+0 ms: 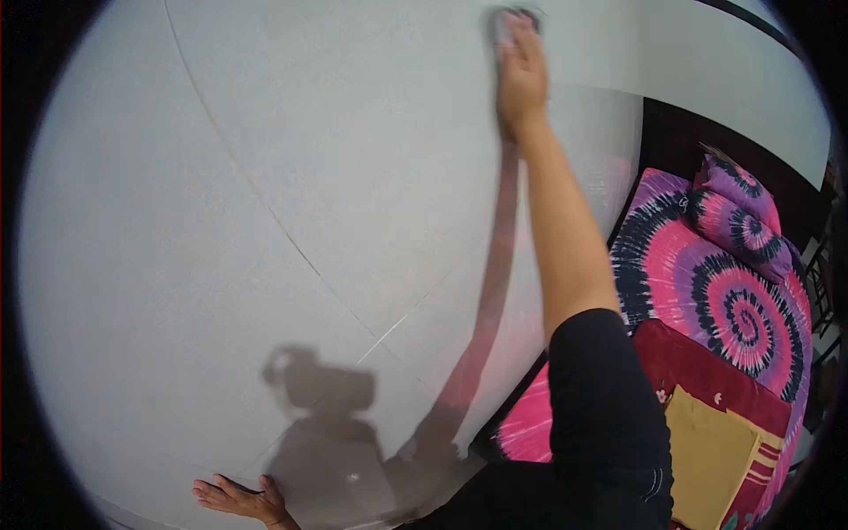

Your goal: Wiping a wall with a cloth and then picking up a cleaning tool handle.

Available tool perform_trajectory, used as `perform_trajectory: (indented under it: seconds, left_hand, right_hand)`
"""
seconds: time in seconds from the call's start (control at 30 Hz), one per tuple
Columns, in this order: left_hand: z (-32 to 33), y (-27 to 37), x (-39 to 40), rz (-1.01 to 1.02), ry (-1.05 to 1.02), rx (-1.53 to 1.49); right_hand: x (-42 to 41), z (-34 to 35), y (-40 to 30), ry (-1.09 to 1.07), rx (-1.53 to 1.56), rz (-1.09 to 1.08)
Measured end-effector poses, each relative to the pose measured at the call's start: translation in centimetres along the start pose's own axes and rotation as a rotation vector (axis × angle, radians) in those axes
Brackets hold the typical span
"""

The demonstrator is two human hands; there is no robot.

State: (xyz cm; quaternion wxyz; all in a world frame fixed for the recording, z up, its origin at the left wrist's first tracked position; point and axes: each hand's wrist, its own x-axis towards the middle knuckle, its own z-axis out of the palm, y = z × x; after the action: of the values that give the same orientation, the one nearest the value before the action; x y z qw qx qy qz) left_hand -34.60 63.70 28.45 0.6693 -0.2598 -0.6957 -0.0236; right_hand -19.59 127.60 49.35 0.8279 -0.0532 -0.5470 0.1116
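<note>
My right hand (525,79) reaches up along a pale grey wall (344,179), its arm stretched out. Under its fingers is a small dark and grey object (534,13), held against the wall; blur hides what kind of thing it is. Low on the left, my left hand (240,501) has its fingers spread and appears to rest on the wall, with nothing in it. Thin dark and light lines cross the wall surface. My shadow falls over its lower part and along the right arm.
To the right stands a bed with a pink, purple and black spiral-patterned sheet (715,291) and matching pillows (742,225). A folded yellow cloth (709,457) lies on a dark red blanket (702,364). Behind the pillows rises a dark headboard (682,132).
</note>
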Motion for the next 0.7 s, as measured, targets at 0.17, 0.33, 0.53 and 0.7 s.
perform_trajectory:
  seconds: [0.17, 0.33, 0.53, 0.7]
  left_hand:
    - [1.2, 0.9, 0.0, -0.004, -0.003, -0.031]
    - [0.5, -0.5, 0.0, 0.03, 0.023, 0.007]
    - [1.2, -0.4, -0.8, 0.019, 0.018, -0.018]
    - [1.0, -1.2, -1.1, 0.017, 0.009, -0.055]
  right_hand:
    - [-6.7, -5.8, 11.0, 0.181, -0.322, 0.544]
    - [-17.8, -2.6, -8.7, -0.096, -0.331, 0.214]
    - [-36.6, -3.9, -28.2, -1.15, 0.207, -0.243]
    - [-37.5, -6.3, -25.7, -1.533, 0.28, -0.045]
